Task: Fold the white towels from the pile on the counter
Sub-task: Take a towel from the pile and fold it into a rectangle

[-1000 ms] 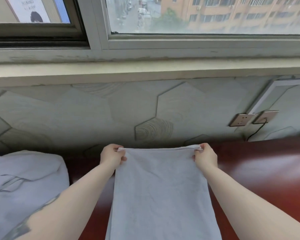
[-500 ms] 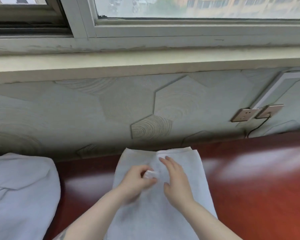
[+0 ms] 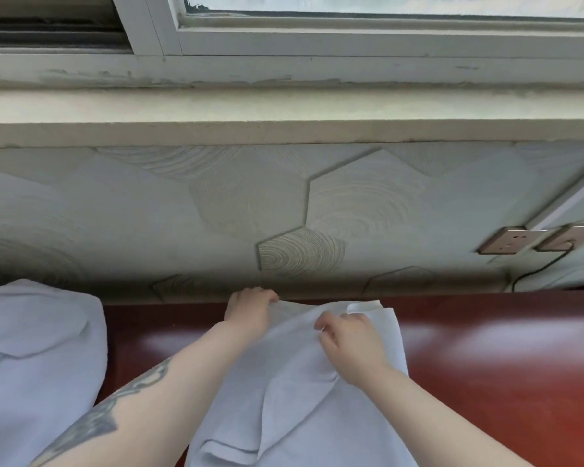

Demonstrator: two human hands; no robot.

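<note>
While the red-brown table (image 3: 486,358) runs across the lower half of the view under a patterned wall and a window sill, most of the work looks undone. At about eight o'clock the pile (image 3: 38,358) of white towels sits rumpled and loose on the table, with creases and a turned-over flap showing, and none of it looks folded; how many towels it holds cannot be told. No finished, squared-off towel shows anywhere on the table. At six o'clock one towel (image 3: 300,406) lies spread lengthwise, its far end near the wall and its near end running out of view at the bottom edge. It is only partly worked: a diagonal ridge crosses its middle, a small flap is turned at its lower left, and its far right corner at about one o'clock from its centre looks doubled over, so I judge a fold is under way rather than done. Of the hands, the left hand (image 3: 250,315) has its fingers curled over the towel's far left edge, grasping the cloth. The right hand (image 3: 349,342) sits just beside it to the right, fingers bent and pinching a raised bit of fabric. Left to do, as I read it: finish this towel, set it aside, then take the rest of the pile in turn.
</note>
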